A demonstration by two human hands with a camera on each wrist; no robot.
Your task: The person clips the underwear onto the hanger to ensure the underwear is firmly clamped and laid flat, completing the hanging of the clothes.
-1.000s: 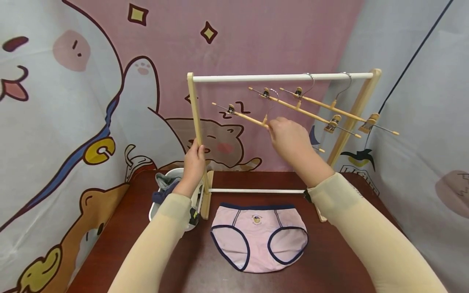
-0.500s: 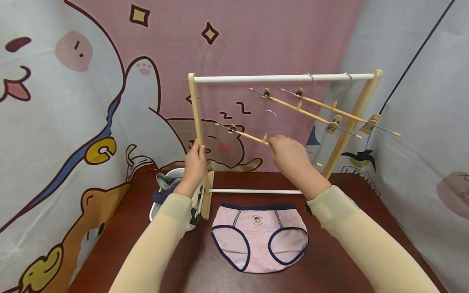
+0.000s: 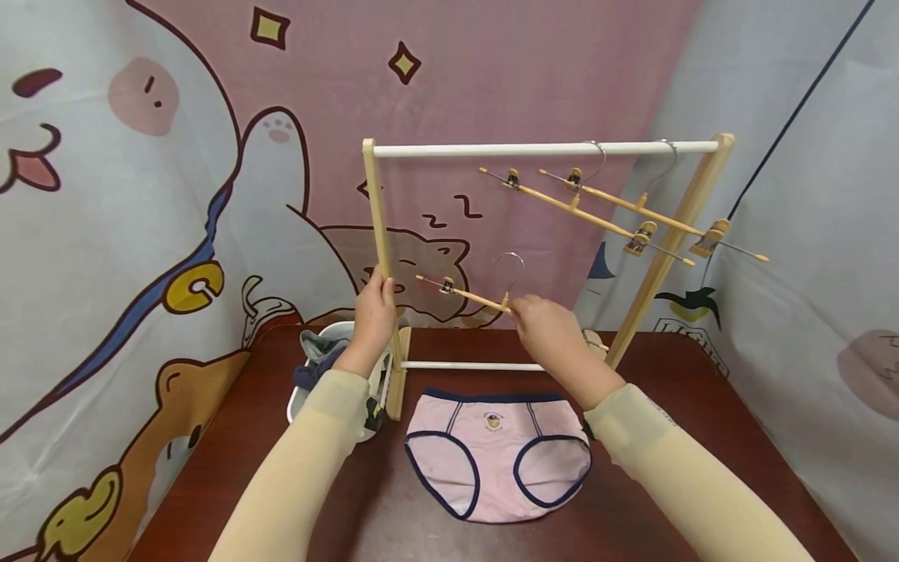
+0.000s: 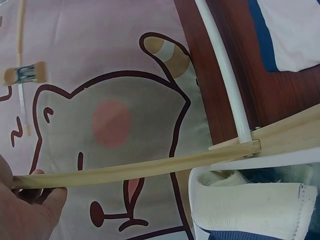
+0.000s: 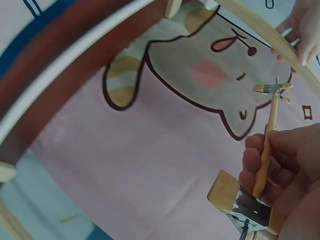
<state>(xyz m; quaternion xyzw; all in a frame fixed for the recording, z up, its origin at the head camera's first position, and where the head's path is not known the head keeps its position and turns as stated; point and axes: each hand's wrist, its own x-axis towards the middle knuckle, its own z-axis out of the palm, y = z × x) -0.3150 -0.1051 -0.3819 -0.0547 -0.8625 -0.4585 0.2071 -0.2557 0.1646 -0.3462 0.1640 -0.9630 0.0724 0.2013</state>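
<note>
A: Right hand (image 3: pixel 551 332)?
B: Fingers curled, thumb opposed, holding a hanger (image 3: pixel 481 300) by its bar. Right wrist view shows a clip (image 5: pixel 240 205) at either side of the grip.
A: Where is that hanger?
B: In the air inside the rack's outline, below the rail (image 3: pixel 477 151) and apart from it. Hook upward, bar tilted, its left end higher.
A: Left hand (image 3: pixel 374 312)?
B: Wrapped round the rack's left post (image 3: pixel 378 211), thumb on one side, fingers on the other.
A: Other hangers?
B: Two, hooked on the rail toward its right end. Nearer one (image 3: pixel 572 207) slopes down to the right; so does the farther one (image 3: pixel 635 204).
A: On the table (image 3: pixel 646 499)?
B: Pink briefs (image 3: pixel 497 460), navy trim, laid flat, waistband toward the rack. White basin (image 3: pixel 298 404) beside the left post, clothes (image 3: pixel 319 363) inside, partly hidden by the left arm.
</note>
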